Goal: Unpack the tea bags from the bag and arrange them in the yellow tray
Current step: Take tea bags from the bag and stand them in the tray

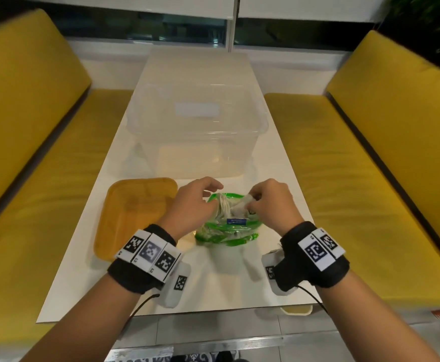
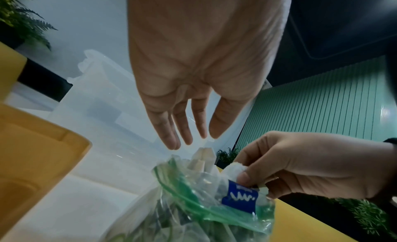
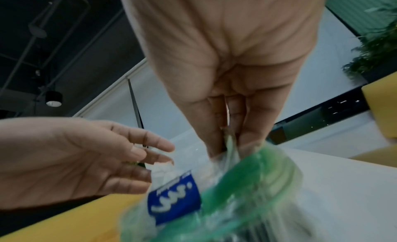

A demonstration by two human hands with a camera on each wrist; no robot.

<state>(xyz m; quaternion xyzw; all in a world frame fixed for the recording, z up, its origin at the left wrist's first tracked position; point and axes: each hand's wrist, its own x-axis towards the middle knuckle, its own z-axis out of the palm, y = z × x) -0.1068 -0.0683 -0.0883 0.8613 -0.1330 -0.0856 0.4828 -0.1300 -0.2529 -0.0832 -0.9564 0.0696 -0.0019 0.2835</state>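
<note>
A clear plastic bag with green print and a blue label lies on the white table, its mouth up. Pale tea bags poke out of the opening. My right hand pinches the bag's rim beside the blue label. My left hand hovers just over the mouth, fingers straight and slightly spread, holding nothing. The yellow tray sits left of the bag with nothing in it and also shows in the left wrist view.
A large clear plastic box stands on the table right behind the bag. Yellow bench seats flank the narrow white table on both sides. The table's near edge runs under my wrists.
</note>
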